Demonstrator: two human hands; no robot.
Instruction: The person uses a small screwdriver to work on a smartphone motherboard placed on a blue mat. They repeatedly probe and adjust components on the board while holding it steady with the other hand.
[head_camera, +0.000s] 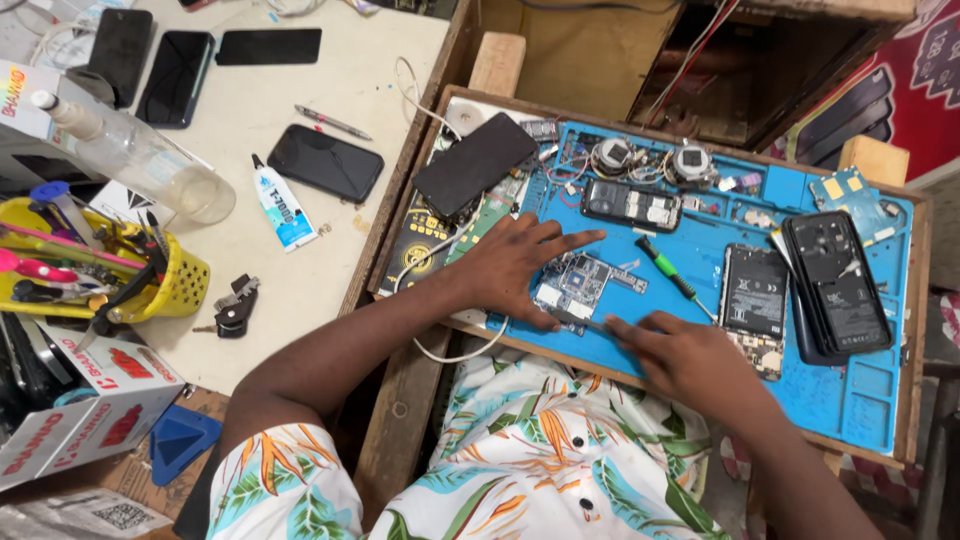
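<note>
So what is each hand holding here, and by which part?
The left hand lies flat, pressing the small circuit board down by its left edge. The right hand pinches a thin metal tool near its rear end.

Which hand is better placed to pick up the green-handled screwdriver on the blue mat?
Right. The right hand lies just below the green-handled screwdriver, nearly beside it. The left hand is flat on the blue mat, steadying the small circuit board.

Four dark phones (325, 162) on the white table; one glue tube (281, 205); one yellow basket (180, 285).
</note>
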